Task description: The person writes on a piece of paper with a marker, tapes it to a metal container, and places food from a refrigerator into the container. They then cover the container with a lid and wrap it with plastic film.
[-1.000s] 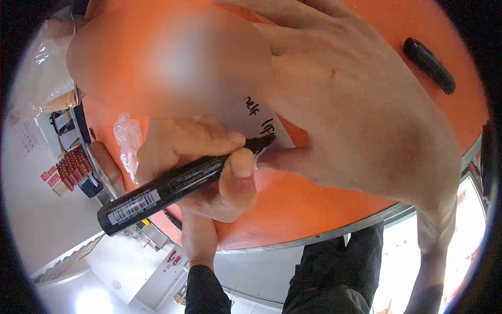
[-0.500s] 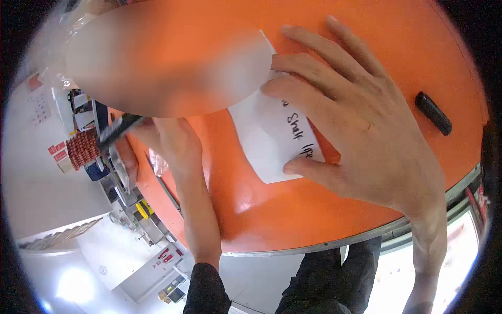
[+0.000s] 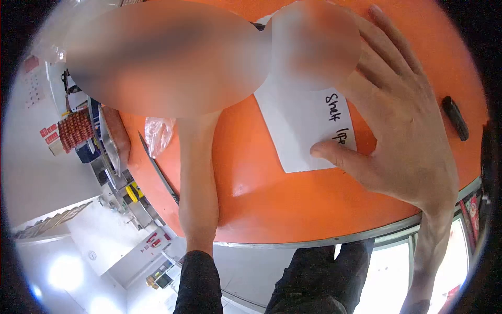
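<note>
A white sheet of paper (image 3: 306, 136) lies on the orange table (image 3: 251, 204), with "Shelf life" handwritten in black along its right side. Spread over that side, my right hand (image 3: 400, 125) is open, its thumb resting on the paper. My left hand (image 3: 193, 97) reaches toward the sheet's upper left, its fingers covered by a blurred patch. A dark slanting streak in the blur and a dark tip (image 3: 258, 25) at its right edge match the black marker pen held earlier. To the right of my right hand lies a black pen cap (image 3: 455, 119).
Left of my left forearm are a knife (image 3: 158, 170) and a crumpled clear plastic bag (image 3: 158, 136). A metal tray (image 3: 114, 138) with something reddish-brown stands at the table's left side. Clear plastic shows at the upper left. The table's metal edge (image 3: 293, 244) runs along the front.
My left hand has moved up and right from the table's left side toward the paper, carrying the marker. My right hand and the paper appear further right in view, the lettering showing more.
</note>
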The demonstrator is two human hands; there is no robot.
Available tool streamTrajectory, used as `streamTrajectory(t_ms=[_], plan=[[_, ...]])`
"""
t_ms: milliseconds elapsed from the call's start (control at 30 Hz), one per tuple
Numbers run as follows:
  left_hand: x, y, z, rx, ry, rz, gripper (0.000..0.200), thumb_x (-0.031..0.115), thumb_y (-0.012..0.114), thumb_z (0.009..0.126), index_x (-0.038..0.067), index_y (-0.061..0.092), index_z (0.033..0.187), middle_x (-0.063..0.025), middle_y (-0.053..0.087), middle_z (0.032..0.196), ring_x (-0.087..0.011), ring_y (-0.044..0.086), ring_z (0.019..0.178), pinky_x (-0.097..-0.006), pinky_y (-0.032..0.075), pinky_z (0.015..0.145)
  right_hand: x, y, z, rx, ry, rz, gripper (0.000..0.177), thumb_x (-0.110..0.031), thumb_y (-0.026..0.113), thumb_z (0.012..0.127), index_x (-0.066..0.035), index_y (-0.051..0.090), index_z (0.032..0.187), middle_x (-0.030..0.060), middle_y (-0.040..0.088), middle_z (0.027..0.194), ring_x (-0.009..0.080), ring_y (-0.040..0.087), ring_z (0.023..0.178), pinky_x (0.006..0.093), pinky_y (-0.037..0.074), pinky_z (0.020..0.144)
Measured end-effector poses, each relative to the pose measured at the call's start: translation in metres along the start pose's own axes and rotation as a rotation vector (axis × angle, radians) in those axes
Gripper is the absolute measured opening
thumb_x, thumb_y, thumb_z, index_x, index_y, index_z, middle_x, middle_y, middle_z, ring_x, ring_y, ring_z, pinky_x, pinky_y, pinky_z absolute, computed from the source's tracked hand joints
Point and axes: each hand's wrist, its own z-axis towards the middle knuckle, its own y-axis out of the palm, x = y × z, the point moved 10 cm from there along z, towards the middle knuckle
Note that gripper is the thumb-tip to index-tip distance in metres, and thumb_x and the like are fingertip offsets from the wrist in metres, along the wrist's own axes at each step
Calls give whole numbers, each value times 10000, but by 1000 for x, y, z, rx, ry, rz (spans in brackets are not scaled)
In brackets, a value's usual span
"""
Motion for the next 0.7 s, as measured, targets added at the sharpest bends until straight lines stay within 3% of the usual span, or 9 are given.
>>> streamTrajectory(t_ms=[200,267,300,400,467,600,700], plan=[[-11,5,-3,-38,-57,25,125,105,693,847,17,605,830,-32,618,771,-96,576,717,-234,462,689,-12,5,11,1,-34,158,432,-199,551,944,-17,496,1332,152,534,1331,265,509,1179,315,368,1034],[-11,10,-5,67,-97,-206,149,70,643,860,34,512,798,-7,524,700,-56,441,608,-213,363,570,-18,9,14,-4,-47,209,426,-196,547,947,-12,499,1329,156,538,1326,265,513,1173,317,372,1030],[-8,11,-5,66,-98,-208,149,70,643,860,34,512,798,-7,524,700,-56,441,608,-213,363,570,-17,8,13,0,-42,227,424,-195,544,949,-9,500,1327,159,540,1323,265,515,1171,318,373,1029],[0,11,-3,41,-71,-54,127,52,624,866,38,512,808,4,509,706,-68,453,636,-212,370,604,-22,10,15,-3,-51,294,415,-190,538,953,-1,504,1322,165,546,1315,266,522,1162,320,378,1024],[-7,3,-1,-8,-25,-1,115,95,688,848,14,607,836,-40,624,776,-104,585,697,-239,476,676,-23,11,15,-4,-49,338,410,-187,533,956,4,506,1318,169,549,1310,266,526,1156,322,382,1020],[-11,-7,0,20,35,-12,115,94,683,847,12,603,828,-39,616,762,-107,583,693,-243,488,675,-22,14,15,-16,-45,449,400,-181,524,963,15,511,1311,177,557,1300,267,535,1144,326,388,1013],[-4,11,-2,-36,-46,-1,116,93,675,840,13,595,812,-29,597,754,-102,563,699,-243,473,684,-19,16,12,-29,-23,574,393,-176,518,967,23,515,1306,183,563,1292,267,541,1136,329,393,1008]])
